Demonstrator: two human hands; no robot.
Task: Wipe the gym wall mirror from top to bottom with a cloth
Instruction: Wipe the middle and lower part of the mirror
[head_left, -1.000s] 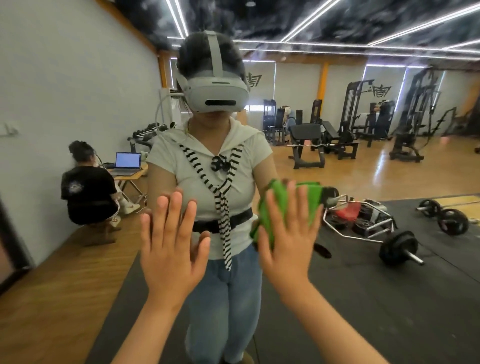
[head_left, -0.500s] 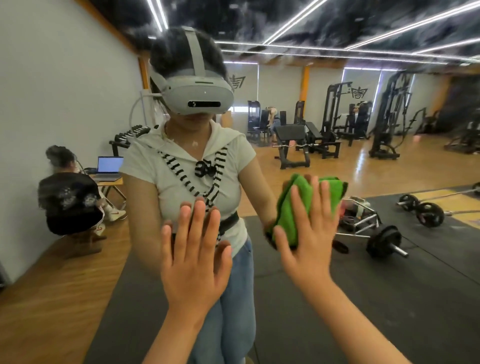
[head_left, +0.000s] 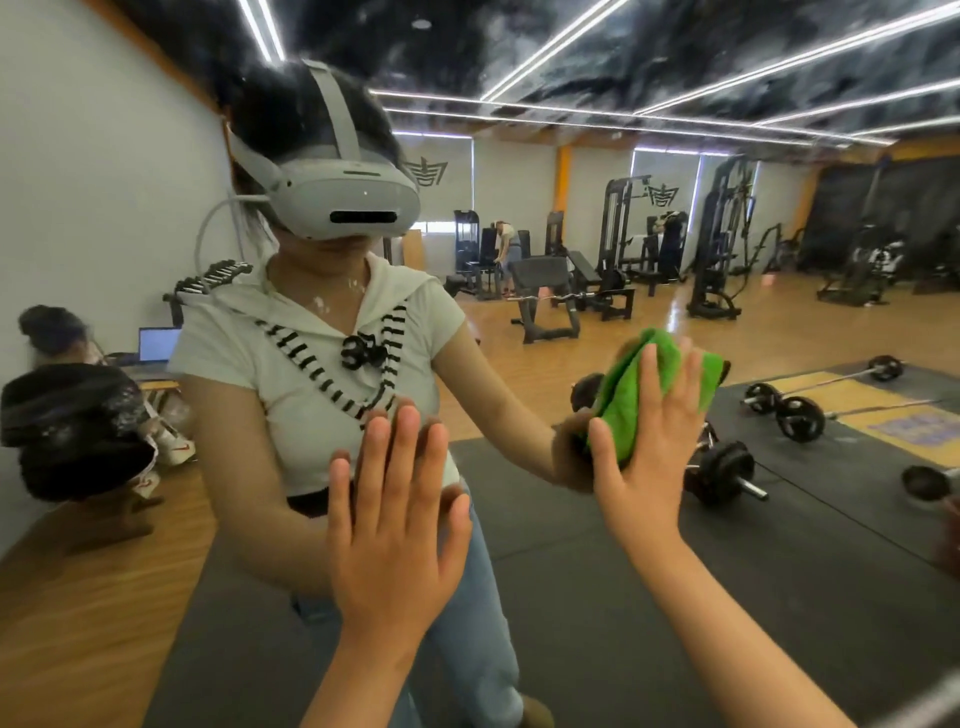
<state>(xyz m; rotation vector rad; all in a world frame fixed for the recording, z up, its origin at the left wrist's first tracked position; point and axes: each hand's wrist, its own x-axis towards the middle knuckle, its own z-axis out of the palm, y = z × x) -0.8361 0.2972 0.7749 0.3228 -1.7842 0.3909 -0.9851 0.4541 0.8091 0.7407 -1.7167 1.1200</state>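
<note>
The wall mirror (head_left: 779, 545) fills the whole view and reflects me and the gym behind. My right hand (head_left: 644, 457) presses a folded green cloth (head_left: 631, 384) flat against the glass at about chest height, fingers straight and spread. The cloth sticks out above and to the left of the fingers. My left hand (head_left: 395, 525) lies flat on the mirror lower and to the left, fingers straight, holding nothing.
Everything else is reflection: barbells and weight plates (head_left: 795, 410) on black mats, weight machines (head_left: 717, 244) at the back, a seated person (head_left: 72, 410) by a laptop (head_left: 158, 345) at left, a wooden floor.
My right hand has slid the cloth to the right and slightly up across the glass. My left hand has shifted right along with it, and my view has turned.
</note>
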